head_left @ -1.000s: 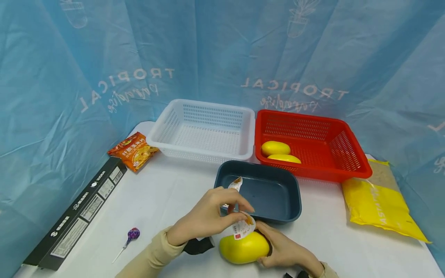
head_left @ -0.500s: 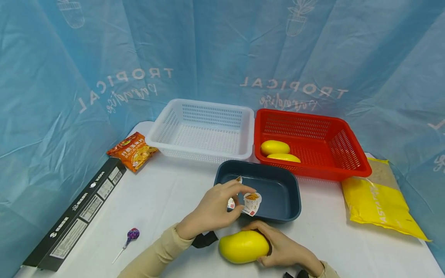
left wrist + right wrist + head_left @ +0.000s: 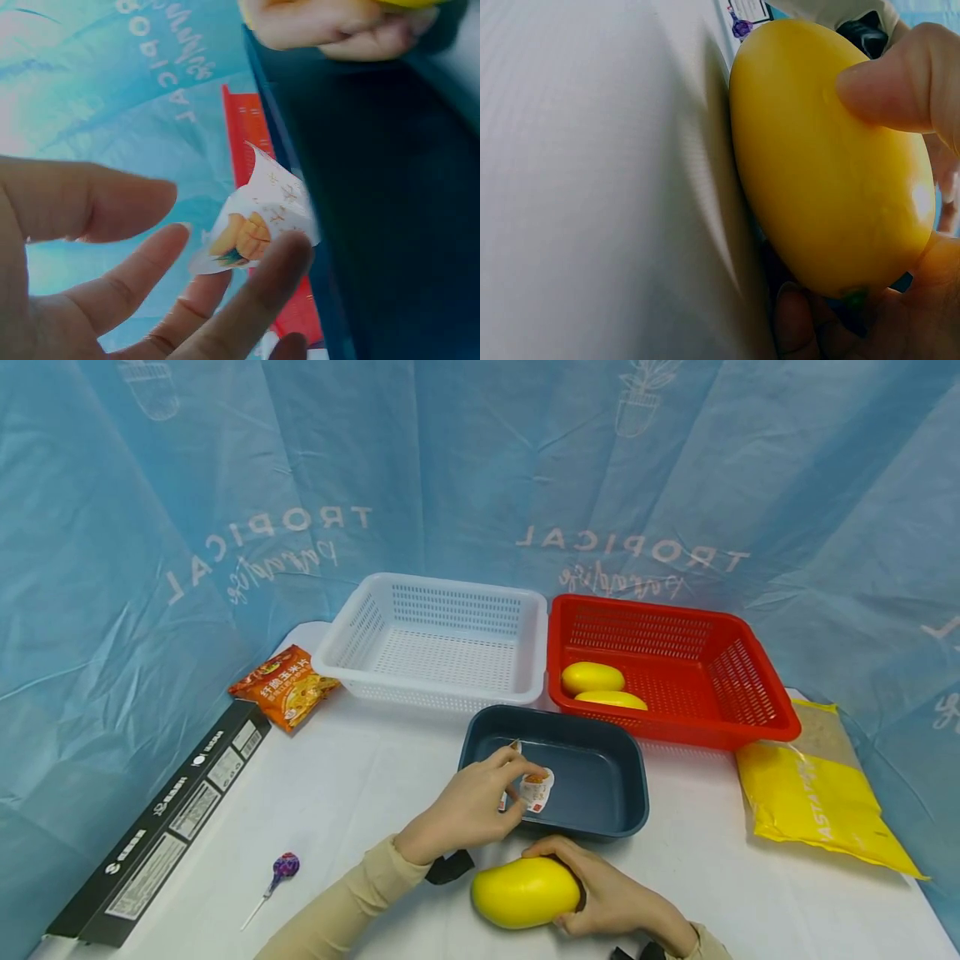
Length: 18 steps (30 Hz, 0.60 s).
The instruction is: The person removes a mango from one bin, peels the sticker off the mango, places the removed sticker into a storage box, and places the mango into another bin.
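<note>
A small white label with a mango picture lies over the dark blue tray, beside my left index fingertip. In the left wrist view the label touches a finger, while the thumb stays apart from it and the fingers are spread. My left hand reaches over the tray's near left corner. A plain yellow mango rests in front of the tray, gripped at its right end by my right hand. In the right wrist view the thumb presses the mango's side.
Another label shows in the tray behind my left hand. Beyond stand a white basket and a red basket holding two yellow mangoes. A lollipop, orange snack bag and long black box lie left; a yellow bag right.
My left hand has carried the label away from above the mango to over the tray, and its thumb and finger have parted. The right hand and the mango have stayed in place.
</note>
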Available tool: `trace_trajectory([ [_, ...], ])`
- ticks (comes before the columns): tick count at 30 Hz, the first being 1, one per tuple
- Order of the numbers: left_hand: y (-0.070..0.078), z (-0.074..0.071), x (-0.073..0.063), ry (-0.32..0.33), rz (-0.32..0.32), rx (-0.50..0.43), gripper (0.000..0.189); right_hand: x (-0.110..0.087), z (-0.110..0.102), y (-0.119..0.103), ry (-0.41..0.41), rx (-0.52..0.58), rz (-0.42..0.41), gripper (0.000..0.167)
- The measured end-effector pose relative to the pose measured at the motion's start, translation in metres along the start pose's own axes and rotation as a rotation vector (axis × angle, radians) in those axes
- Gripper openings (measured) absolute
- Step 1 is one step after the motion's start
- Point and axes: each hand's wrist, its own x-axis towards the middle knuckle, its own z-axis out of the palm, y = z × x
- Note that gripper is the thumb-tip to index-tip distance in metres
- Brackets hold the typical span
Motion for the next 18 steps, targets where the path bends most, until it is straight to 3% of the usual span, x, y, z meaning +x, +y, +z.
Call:
trace_trajectory([
  [8,-0.008,0.014,0.004,-0.118,-0.067,0.082,0.055,0.000,0.000,0.001,-0.001,0.002,-0.009,0.068],
  [18,-0.011,0.021,0.005,-0.152,-0.053,0.217,0.069,-0.001,0.000,0.000,-0.004,-0.012,0.008,0.068],
])
